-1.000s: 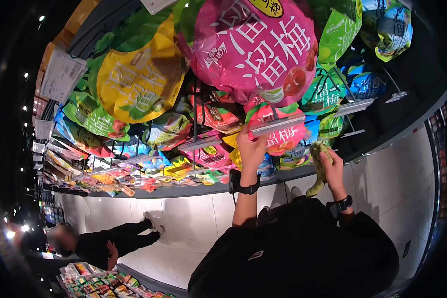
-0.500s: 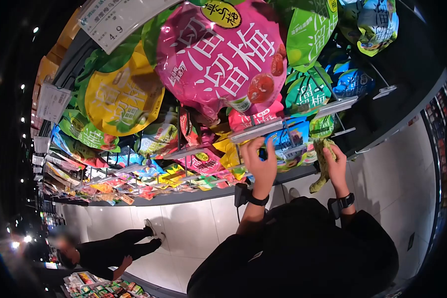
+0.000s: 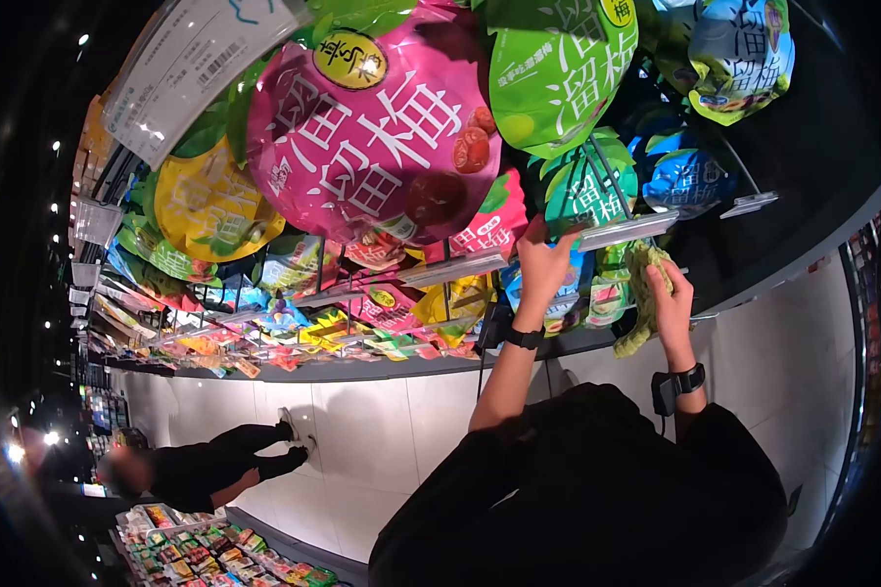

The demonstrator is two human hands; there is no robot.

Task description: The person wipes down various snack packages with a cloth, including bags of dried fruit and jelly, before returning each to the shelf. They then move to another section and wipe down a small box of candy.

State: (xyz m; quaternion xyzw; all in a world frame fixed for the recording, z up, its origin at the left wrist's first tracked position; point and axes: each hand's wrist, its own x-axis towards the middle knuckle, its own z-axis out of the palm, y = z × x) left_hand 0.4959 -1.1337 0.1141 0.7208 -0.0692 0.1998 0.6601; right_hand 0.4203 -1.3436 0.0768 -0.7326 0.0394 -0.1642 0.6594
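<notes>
My left hand [image 3: 544, 262] is raised to the hanging bags, its thumb and fingers apart. Its fingertips are beside the left end of a clear price-tag holder [image 3: 628, 230], in front of a green snack bag [image 3: 589, 191] and a pink one [image 3: 487, 220]. Whether they touch the holder is hard to make out. Lower and to the right, my right hand [image 3: 672, 301] grips a crumpled yellow-green cloth [image 3: 642, 308], which hangs down in front of the rack's lower bags. A blue bag [image 3: 566, 284] is partly hidden behind my left wrist.
A large pink bag [image 3: 372, 127] and a bright green bag [image 3: 561, 73] hang close above. Metal hooks and tag holders [image 3: 751, 203] jut out from the rack. A person in dark clothes [image 3: 191, 476] stands at the lower left by a display of packets [image 3: 206, 553].
My left hand has moved up and right, from one tag holder to the end of another. My right hand, still gripping the cloth, is slightly higher. The bags have shifted in view.
</notes>
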